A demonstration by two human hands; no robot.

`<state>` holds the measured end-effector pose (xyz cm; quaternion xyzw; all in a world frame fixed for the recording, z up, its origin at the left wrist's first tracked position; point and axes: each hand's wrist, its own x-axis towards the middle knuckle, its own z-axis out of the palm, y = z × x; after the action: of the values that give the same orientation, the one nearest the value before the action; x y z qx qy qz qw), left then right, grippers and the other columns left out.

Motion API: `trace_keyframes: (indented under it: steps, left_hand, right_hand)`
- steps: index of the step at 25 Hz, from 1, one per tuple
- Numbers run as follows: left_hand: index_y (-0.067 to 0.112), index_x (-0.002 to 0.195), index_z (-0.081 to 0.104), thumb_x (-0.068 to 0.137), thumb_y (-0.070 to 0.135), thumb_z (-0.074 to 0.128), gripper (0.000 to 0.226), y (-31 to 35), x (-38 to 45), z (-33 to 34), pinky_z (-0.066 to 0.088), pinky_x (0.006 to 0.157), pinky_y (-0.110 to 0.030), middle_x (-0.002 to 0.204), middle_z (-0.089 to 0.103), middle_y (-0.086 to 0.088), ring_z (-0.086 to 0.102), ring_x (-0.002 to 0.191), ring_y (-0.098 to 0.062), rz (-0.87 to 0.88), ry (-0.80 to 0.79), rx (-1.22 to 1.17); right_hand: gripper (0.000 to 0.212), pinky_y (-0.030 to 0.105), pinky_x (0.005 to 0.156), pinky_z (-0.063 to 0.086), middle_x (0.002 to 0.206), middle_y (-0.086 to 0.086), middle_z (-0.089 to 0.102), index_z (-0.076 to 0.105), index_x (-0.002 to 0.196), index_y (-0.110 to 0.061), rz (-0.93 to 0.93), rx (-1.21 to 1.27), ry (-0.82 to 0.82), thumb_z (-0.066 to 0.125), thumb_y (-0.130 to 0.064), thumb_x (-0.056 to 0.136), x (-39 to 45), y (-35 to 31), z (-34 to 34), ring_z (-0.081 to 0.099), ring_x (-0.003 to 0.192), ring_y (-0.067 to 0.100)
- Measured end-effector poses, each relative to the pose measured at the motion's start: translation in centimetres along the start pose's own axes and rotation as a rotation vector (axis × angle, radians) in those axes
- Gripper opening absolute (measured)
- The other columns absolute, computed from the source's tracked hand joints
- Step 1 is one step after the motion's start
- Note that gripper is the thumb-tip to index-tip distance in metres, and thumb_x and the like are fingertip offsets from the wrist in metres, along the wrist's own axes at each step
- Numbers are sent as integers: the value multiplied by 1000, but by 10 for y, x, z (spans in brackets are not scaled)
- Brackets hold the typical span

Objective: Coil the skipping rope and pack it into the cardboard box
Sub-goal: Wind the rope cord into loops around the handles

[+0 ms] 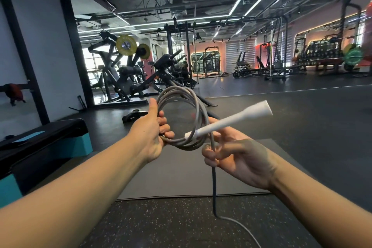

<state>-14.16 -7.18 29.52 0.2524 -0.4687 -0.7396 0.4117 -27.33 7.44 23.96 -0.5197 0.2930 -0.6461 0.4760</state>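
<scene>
A grey skipping rope (198,106) is wound into several loops held up in front of me. My left hand (150,133) grips the bundle of loops at its lower left side. A white handle (231,120) of the rope sticks out to the upper right across the coil. My right hand (239,157) pinches the loose strand just below the coil. From there the strand hangs down to the floor and trails off toward the bottom edge. No cardboard box is in view.
A dark exercise mat (181,171) lies on the speckled rubber floor below my hands. A black and teal step platform (46,143) stands at the left. Weight machines (124,74) and racks fill the far side of the gym.
</scene>
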Motion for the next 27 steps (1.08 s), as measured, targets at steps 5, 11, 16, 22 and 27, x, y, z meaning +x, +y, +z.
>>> trace_keyframes:
  steps: [5, 11, 16, 22, 27]
  left_hand:
    - [15, 84, 49, 102, 53, 41, 44, -18, -15, 6, 55, 59, -36, 59, 38, 4, 36, 48, -13, 113, 125, 40]
    - [17, 119, 56, 88, 43, 73, 44, -18, -18, -15, 55, 97, -48, 116, 66, -9, 65, 108, -30, 438, 42, 782]
    - [23, 160, 11, 72, 26, 81, 113, 24, -31, 6, 17, 122, -59, 167, 16, -15, 12, 153, -36, 1425, 98, 1539]
    - [20, 116, 57, 88, 26, 57, 29, 44, -29, 40, 39, 108, -42, 117, 70, -1, 59, 120, -28, 1457, -528, 2361]
    - [19, 94, 63, 101, 19, 51, 14, 39, -18, 26, 50, 64, -29, 76, 69, 7, 68, 69, -14, 604, -674, 1830]
  right_hand:
    - [41, 28, 53, 24, 82, 12, 57, 67, 112, 5, 0, -454, 253, 65, -34, 98, 20, 2, 11, 27, 54, 14]
    - [47, 23, 47, 23, 67, 9, 66, 66, 83, 3, -11, -620, 312, 45, -31, 107, 28, -24, 16, 25, 46, 13]
    - [31, 21, 44, 25, 58, 0, 64, 50, 81, -10, 111, -781, 246, 43, -26, 107, 31, -37, 19, 30, 44, 11]
    - [36, 30, 49, 34, 61, 1, 67, 61, 77, -2, 179, -1153, 116, 49, -23, 104, 32, -48, 21, 43, 55, 20]
    - [25, 25, 54, 36, 68, 6, 75, 73, 94, -7, 155, -1214, 122, 65, -30, 96, 24, -61, 14, 49, 59, 14]
